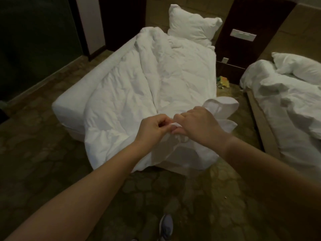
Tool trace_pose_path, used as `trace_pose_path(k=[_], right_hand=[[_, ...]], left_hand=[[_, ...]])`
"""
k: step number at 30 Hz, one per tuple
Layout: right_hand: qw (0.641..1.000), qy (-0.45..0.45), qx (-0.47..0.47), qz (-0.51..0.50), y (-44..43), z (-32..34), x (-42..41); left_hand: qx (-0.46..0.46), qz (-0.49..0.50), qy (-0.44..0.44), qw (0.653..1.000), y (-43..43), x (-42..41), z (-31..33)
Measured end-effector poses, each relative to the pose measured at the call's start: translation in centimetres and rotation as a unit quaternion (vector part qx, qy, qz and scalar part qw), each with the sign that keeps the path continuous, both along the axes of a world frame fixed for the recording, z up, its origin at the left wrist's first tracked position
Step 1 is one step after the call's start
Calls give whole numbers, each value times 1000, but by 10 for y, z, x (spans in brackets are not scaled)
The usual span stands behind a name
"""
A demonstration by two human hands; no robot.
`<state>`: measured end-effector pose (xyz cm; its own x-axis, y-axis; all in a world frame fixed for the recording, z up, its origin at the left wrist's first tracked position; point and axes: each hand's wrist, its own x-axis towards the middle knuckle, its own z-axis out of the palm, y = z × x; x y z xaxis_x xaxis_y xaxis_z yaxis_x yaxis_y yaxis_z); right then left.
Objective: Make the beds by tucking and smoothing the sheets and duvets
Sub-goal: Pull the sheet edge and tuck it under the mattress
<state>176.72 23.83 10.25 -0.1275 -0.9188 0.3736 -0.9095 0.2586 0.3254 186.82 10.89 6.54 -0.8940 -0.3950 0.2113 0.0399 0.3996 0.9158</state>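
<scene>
At the foot edge of the near bed (74,98), the left grip (152,126) and right grip (199,125) sit close together. Each has its fingers curled, pinching a bunched fold of the white duvet (139,80). The duvet lies crumpled along the bed's length and hangs over the foot edge, with one corner flared up behind the right grip. A pillow (192,25) leans at the head edge. A second bed (260,119) to the right carries rumpled bedding (286,101). Litter (223,81) lies on the floor between the beds.
</scene>
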Motion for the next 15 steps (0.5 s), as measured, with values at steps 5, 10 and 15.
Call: trace_pose_path(k=[5, 10, 15], right_hand=[[994, -100, 49, 23, -27, 24, -30], [993, -106, 6, 51, -48, 56, -70], [991, -93, -14, 100, -64, 83, -105]], left_hand=[[10, 79, 55, 995, 4, -3, -9], [-42, 172, 84, 981, -5, -27, -5], [-93, 235, 120, 960, -8, -51, 6]])
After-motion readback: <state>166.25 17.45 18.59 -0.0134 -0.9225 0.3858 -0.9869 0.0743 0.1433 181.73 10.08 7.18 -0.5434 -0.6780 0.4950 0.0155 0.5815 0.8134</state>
